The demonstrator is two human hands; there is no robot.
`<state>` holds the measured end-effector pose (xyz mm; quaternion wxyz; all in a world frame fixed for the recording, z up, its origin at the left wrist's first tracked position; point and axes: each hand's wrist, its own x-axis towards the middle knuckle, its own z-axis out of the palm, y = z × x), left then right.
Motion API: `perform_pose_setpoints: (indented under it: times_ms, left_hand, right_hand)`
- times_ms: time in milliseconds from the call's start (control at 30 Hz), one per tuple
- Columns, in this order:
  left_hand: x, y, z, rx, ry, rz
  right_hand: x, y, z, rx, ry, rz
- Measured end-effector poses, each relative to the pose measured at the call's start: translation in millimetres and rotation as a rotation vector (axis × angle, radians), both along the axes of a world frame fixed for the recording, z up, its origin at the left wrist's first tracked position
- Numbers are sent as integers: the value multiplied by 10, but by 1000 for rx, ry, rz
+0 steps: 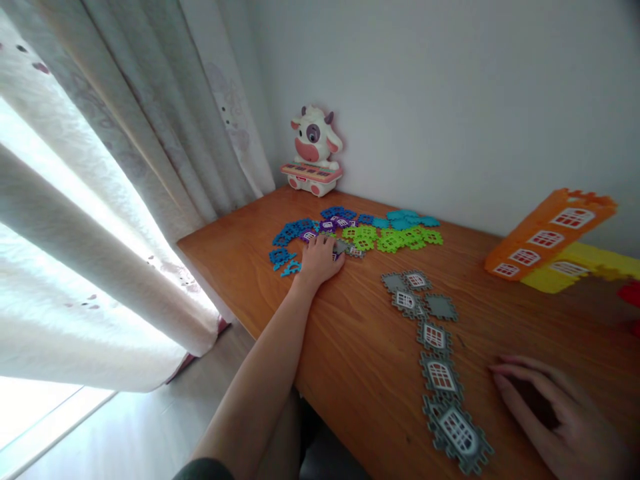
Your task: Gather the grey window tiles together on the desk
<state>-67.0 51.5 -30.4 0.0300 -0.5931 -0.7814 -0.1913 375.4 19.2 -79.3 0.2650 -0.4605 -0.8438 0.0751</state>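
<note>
Grey tiles (434,338) form a crooked row on the wooden bench (350,327). Beyond that row and to its left, the left hand (320,260) rests with bent fingers beside more grey pieces (357,251); whether it grips one, I cannot tell. Right of the row, the right hand (555,400) is narrow, thumb and fingertips nearly meeting. Green tiles (410,238) lie beyond the row; an orange tower (543,237) leans beyond it, rightward.
</note>
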Motion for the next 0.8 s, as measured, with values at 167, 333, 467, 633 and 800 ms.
perform_pose_setpoints:
  times_ms: [167,333,467,633,800]
  left_hand:
    - [-29,12,-25,88,-1,-49]
    - [-25,28,-73,162,-37,-132]
    - [77,-3,-7,166,-33,-299]
    - [281,-88,89,53,-95,-577]
    - [372,-74,1,153,-65,-508]
  right_hand:
    - [-8,-6,25,17,0,-2]
    - [-91,-14,137,95,18,29]
    - [-152,-32,212,113,29,38]
    - [-179,-47,249,121,32,40]
    - [-177,-55,250,112,32,34]
